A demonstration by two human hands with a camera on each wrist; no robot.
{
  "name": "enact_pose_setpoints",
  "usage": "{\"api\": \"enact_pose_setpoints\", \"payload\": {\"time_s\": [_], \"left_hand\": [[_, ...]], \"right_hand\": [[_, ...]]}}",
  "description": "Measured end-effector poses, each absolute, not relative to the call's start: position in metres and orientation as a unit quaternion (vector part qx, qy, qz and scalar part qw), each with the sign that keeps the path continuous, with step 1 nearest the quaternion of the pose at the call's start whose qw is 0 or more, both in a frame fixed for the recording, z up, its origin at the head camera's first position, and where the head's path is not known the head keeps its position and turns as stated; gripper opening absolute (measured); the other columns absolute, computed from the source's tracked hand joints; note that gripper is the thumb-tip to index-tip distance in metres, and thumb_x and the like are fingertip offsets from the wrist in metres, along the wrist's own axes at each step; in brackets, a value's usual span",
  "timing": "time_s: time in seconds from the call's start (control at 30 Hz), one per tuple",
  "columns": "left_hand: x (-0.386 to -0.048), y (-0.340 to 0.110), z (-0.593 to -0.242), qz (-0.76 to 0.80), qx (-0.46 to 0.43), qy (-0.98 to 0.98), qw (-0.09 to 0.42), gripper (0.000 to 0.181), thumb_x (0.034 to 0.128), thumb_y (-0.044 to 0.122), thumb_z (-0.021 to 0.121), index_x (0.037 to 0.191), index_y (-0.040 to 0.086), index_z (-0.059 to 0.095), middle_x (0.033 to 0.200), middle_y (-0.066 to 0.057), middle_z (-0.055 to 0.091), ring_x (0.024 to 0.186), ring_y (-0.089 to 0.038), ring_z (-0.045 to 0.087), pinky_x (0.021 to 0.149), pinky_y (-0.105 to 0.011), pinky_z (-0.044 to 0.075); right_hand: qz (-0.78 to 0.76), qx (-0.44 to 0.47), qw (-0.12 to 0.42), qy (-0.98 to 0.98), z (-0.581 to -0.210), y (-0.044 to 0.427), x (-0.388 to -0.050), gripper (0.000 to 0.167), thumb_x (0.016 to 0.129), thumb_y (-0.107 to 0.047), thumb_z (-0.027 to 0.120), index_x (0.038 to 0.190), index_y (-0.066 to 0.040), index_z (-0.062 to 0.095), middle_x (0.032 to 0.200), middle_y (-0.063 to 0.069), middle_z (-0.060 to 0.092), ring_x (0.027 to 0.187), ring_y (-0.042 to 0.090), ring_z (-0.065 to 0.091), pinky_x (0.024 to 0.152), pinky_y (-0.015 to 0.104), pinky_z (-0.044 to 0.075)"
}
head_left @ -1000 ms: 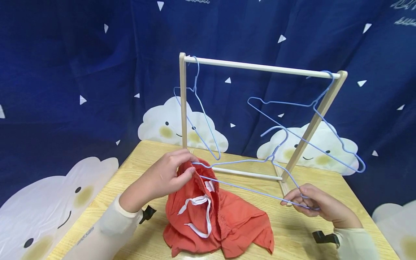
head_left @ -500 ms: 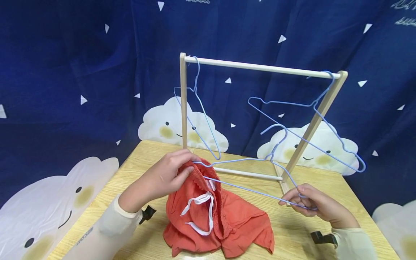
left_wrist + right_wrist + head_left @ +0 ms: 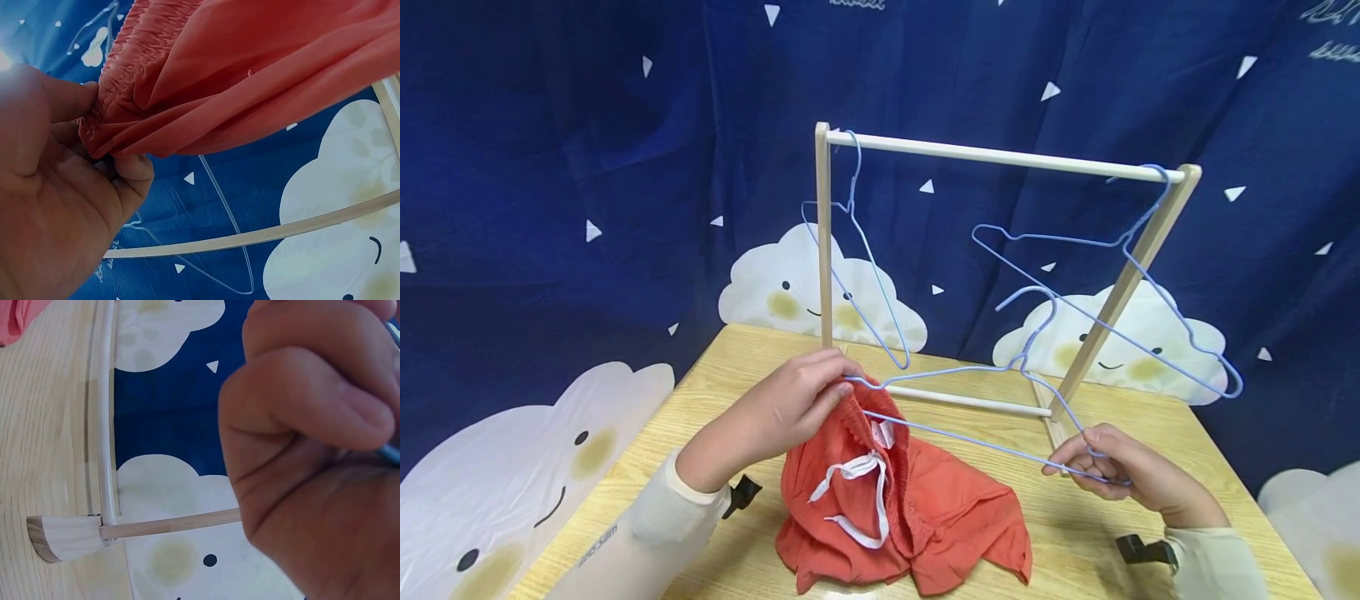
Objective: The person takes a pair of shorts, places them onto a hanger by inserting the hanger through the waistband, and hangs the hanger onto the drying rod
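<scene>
Red drawstring shorts (image 3: 958, 508) lie bunched on the table, their gathered waistband raised at the left. My left hand (image 3: 782, 408) pinches that waistband between thumb and fingers; the left wrist view shows the gathered edge (image 3: 125, 69) in its grip. A blue wire hanger (image 3: 1022, 360) runs across, its left end inside the waistband by my left fingers, where its tip is hidden. At its other end, my right hand (image 3: 1131, 467) grips the hanger's corner with curled fingers. The hook points up and to the left. A white drawstring (image 3: 880, 500) hangs down the shorts' front.
Behind the shorts stands a small wooden rack (image 3: 1000, 156) with a white top rail. One blue hanger (image 3: 868, 258) hangs at its left end, another (image 3: 1060, 240) at its right. A blue curtain (image 3: 587, 125) with clouds backs the wooden table (image 3: 745, 350).
The hanger and my right hand have shifted slightly left, and the hanger's hook with them. My left hand still grips the waistband, which has moved a little.
</scene>
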State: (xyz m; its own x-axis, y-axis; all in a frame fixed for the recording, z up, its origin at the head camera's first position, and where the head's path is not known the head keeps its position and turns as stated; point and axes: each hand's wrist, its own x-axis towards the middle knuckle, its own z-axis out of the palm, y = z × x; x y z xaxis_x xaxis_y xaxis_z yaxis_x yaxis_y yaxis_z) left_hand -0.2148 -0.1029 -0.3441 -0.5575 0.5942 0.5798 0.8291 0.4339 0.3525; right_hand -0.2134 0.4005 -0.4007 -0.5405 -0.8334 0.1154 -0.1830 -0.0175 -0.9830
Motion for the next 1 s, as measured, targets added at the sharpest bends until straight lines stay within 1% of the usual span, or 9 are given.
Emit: {"api": "enact_pose_setpoints", "payload": {"time_s": [0.2,0.37,0.53,0.7,1.0], "left_hand": [[-0.215,-0.103,-0.344,-0.301,-0.449,-0.820,0.189,0.016,0.1067,0.001,0.063,0.117,0.008,0.074,0.108,-0.003,0.074,0.101,-0.015,0.070,0.094,-0.038,0.061],[-0.215,-0.103,-0.344,-0.294,-0.451,-0.821,0.188,0.016,0.1064,0.001,0.063,0.117,0.007,0.074,0.108,-0.003,0.074,0.101,-0.015,0.070,0.094,-0.038,0.061],[-0.214,-0.102,-0.344,-0.291,-0.450,-0.825,0.178,0.016,0.1071,0.001,0.062,0.116,0.007,0.074,0.107,-0.003,0.073,0.099,-0.015,0.069,0.094,-0.037,0.061],[-0.212,-0.102,-0.343,-0.280,-0.448,-0.834,0.163,0.016,0.1078,0.002,0.062,0.117,0.007,0.074,0.108,-0.002,0.074,0.101,-0.015,0.070,0.096,-0.038,0.061],[-0.212,-0.100,-0.344,-0.268,-0.451,-0.834,0.168,0.015,0.1078,0.003,0.063,0.116,0.008,0.074,0.109,-0.001,0.074,0.101,-0.013,0.070,0.096,-0.037,0.061]], "right_hand": [[-0.592,-0.406,0.270,0.641,-0.400,0.399,-0.214,0.068,0.113,-0.003,0.002,0.131,0.018,0.064,0.063,0.019,0.030,0.042,0.025,0.017,0.032,0.023,0.016],[-0.595,-0.407,0.272,0.638,-0.400,0.397,-0.213,0.069,0.112,-0.002,0.001,0.131,0.018,0.064,0.059,0.016,0.025,0.042,0.025,0.017,0.032,0.023,0.016],[-0.591,-0.403,0.268,0.646,-0.397,0.395,-0.210,0.069,0.113,-0.003,0.002,0.130,0.017,0.066,0.061,0.018,0.028,0.042,0.025,0.016,0.032,0.023,0.015],[-0.586,-0.403,0.270,0.649,-0.394,0.393,-0.208,0.070,0.112,-0.002,0.001,0.130,0.018,0.065,0.057,0.015,0.025,0.040,0.026,0.016,0.031,0.024,0.015],[-0.578,-0.395,0.266,0.662,-0.390,0.391,-0.206,0.070,0.113,-0.001,0.000,0.129,0.016,0.067,0.060,0.017,0.026,0.041,0.027,0.016,0.031,0.025,0.016]]}}
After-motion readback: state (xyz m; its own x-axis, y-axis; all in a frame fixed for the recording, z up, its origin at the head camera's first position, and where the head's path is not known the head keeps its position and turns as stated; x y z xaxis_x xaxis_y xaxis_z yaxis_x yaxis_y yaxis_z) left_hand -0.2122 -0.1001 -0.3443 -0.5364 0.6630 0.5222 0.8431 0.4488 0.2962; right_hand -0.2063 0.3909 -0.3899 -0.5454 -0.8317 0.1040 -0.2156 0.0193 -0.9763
